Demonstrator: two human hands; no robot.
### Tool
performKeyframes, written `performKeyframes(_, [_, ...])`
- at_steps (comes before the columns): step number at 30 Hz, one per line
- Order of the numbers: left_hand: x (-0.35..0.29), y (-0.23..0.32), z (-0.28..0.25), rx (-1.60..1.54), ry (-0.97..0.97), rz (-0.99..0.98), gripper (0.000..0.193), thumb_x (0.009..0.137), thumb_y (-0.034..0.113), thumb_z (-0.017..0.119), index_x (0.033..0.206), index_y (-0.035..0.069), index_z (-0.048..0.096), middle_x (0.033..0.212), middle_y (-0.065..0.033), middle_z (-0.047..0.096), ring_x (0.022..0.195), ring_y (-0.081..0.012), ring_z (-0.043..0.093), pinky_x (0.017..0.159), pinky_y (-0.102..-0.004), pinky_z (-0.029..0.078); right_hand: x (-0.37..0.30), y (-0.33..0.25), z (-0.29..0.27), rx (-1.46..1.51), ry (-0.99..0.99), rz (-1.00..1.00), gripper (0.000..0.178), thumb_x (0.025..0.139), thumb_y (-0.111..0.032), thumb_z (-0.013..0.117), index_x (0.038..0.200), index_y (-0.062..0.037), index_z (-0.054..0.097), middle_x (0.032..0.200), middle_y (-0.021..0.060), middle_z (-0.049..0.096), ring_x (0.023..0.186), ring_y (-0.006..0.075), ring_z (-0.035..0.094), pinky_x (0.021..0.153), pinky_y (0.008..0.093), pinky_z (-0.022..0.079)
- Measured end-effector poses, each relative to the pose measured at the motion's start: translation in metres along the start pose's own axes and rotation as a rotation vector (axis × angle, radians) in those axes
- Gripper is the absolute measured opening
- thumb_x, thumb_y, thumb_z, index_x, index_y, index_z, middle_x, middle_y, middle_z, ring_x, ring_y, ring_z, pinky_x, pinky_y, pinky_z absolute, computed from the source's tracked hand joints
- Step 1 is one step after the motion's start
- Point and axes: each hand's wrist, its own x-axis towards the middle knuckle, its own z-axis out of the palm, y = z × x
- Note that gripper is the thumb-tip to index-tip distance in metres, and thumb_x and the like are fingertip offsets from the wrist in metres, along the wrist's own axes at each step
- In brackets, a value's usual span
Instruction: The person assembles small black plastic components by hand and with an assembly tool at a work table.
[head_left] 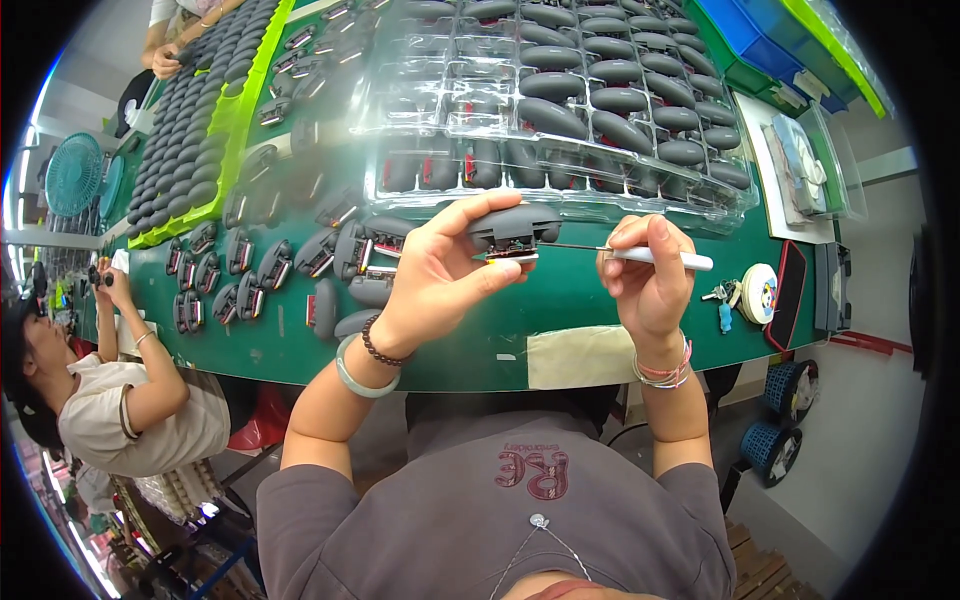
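My left hand (432, 285) grips a dark grey, rounded plastic housing (514, 222) between thumb and fingers, its opened side with small inner parts turned down and toward me. In my right hand (655, 290) is a slim screwdriver-like tool with a white handle (692, 261). Its thin metal shaft points left, and the tip meets or nearly meets the right end of the housing; exact contact cannot be made out. Beneath and left of my left hand, several similar grey housings (350, 250) lie on the green table (450, 355).
Clear plastic trays (690, 212) of grey housings stand ahead of me. A lime-green tray (225, 150) of housings is at far left. On the right lie keys with a round charm (759, 292) and a dark phone (788, 295). Another person (140, 400) works at left.
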Motion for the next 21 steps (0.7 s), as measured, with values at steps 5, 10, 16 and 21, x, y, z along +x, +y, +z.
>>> performKeyframes(5, [-0.0003,0.0009,0.0012,-0.009,-0.005,-0.02,0.053,0.075,0.001,0.065,0.121,-0.005,0.041,0.11,-0.0141,0.052,0.092,-0.0197,0.057,0.077,-0.0318,0.052,-0.0008,-0.0008,0.0012,-0.048,-0.011,0.001,0.039,0.09,-0.024,0.043,0.071,0.0058,0.059,0.062,0.0113,0.055,0.048,0.0142,0.05,0.038,0.0222,0.037])
performKeyframes(10, [-0.0006,0.001,0.0009,-0.026,-0.038,-0.034,0.053,0.074,0.002,0.065,0.121,-0.005,0.041,0.114,-0.0143,0.05,0.096,-0.0195,0.056,0.077,-0.0325,0.052,0.0003,-0.0007,0.0006,0.003,-0.017,0.047,0.039,0.09,-0.024,0.044,0.07,0.006,0.059,0.062,0.0111,0.055,0.047,0.0142,0.05,0.038,0.0222,0.036])
performKeyframes(16, [-0.001,0.0001,-0.0004,0.052,-0.086,0.084,0.047,0.076,0.002,0.064,0.119,-0.001,0.044,0.118,-0.0167,0.048,0.097,-0.0209,0.055,0.079,-0.033,0.05,-0.0018,-0.0036,0.001,-0.065,-0.077,-0.048,0.038,0.089,-0.023,0.045,0.07,0.0066,0.059,0.061,0.012,0.054,0.047,0.0149,0.05,0.038,0.0223,0.035])
performKeyframes(21, [-0.0042,-0.0015,-0.0037,0.033,-0.158,0.13,0.043,0.076,-0.01,0.055,0.117,0.001,0.047,0.121,-0.0123,0.044,0.111,-0.0209,0.046,0.087,-0.032,0.047,-0.0059,-0.0063,0.0018,-0.257,-0.162,-0.323,0.035,0.088,-0.02,0.047,0.069,0.0067,0.06,0.058,0.0126,0.055,0.044,0.0145,0.048,0.038,0.0228,0.035])
